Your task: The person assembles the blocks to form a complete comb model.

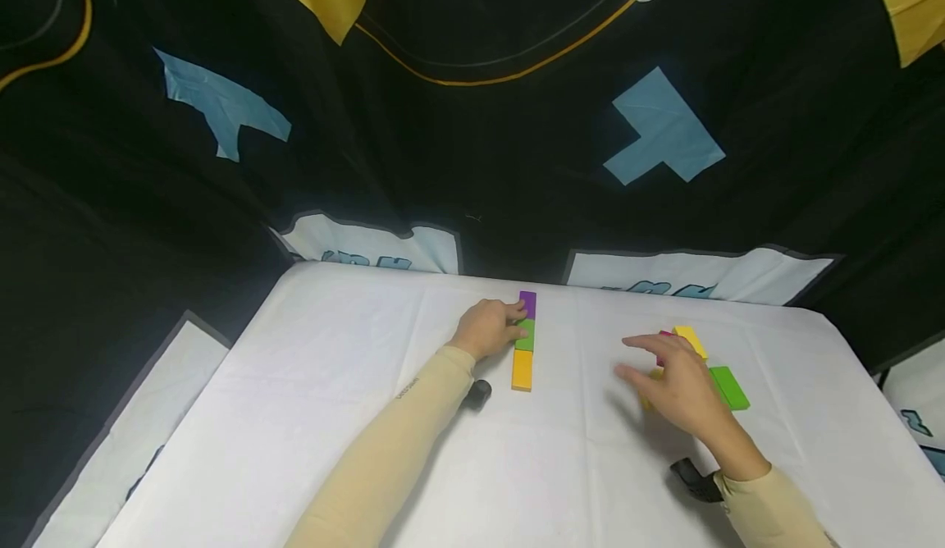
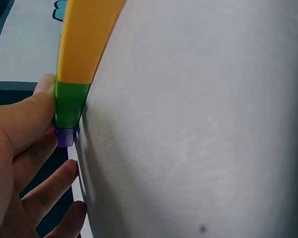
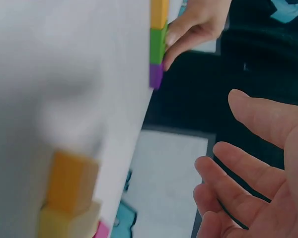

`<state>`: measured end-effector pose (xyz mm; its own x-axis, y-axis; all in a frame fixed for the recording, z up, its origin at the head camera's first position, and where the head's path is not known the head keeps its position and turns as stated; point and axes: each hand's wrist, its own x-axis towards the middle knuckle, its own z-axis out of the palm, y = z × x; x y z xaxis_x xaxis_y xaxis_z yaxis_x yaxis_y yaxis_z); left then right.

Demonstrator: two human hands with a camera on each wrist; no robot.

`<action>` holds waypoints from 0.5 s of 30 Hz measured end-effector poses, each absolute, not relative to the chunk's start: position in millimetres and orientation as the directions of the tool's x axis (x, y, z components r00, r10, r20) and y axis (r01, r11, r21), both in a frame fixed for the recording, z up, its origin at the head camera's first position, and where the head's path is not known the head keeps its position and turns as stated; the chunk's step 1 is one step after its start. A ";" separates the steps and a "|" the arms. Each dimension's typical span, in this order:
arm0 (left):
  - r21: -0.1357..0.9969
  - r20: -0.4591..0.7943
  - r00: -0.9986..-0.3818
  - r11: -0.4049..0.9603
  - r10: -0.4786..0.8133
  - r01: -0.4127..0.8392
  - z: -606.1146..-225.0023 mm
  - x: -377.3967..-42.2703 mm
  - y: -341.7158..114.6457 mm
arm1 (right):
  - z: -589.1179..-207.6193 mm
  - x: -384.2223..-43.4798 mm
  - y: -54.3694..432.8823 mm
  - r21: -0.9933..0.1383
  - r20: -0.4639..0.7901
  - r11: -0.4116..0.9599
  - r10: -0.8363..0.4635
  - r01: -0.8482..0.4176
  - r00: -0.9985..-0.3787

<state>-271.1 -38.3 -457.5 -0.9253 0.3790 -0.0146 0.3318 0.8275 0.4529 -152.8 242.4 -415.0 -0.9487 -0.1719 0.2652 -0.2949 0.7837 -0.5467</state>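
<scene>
Purple block (image 1: 527, 303), green block (image 1: 525, 335) and orange block (image 1: 522, 370) lie end to end in a straight row on the white-covered table. My left hand (image 1: 487, 328) is at the row's left side, its thumb and index finger touching the green and purple blocks without wrapping round them. The other fingers (image 2: 49, 196) stretch out loosely. Well to the right, my right hand (image 1: 675, 380) hovers with fingers spread and nothing held. Beneath and beside it lie a yellow block (image 1: 690, 341), another green block (image 1: 729, 388), a magenta block and another orange block (image 3: 72, 181), partly hidden.
A white cloth covers the table (image 1: 310, 367). Behind it hangs a black curtain (image 1: 443, 179) with blue and yellow shapes. Dark wrist-worn devices show beside the left sleeve (image 1: 399, 441) and the right sleeve (image 1: 771, 511).
</scene>
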 end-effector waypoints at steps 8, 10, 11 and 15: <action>0.462 -0.011 -0.927 0.824 0.375 0.328 -457.1 -271.2 -38.8 | -425.3 -140.4 272.7 -0.518 0.272 0.813 -0.137 -0.264 -0.953; 0.464 -0.012 -0.928 0.825 0.371 0.324 -456.9 -271.1 -39.0 | -428.5 -138.2 278.0 -0.507 0.259 0.825 -0.129 -0.249 -0.957; 0.464 -0.015 -0.929 0.825 0.370 0.321 -456.9 -271.0 -39.1 | -430.0 -137.0 280.2 -0.501 0.248 0.832 -0.126 -0.238 -0.960; 0.465 -0.024 -0.931 0.828 0.365 0.313 -456.8 -270.9 -38.7 | -435.0 -133.0 286.1 -0.476 0.202 0.855 -0.125 -0.209 -0.971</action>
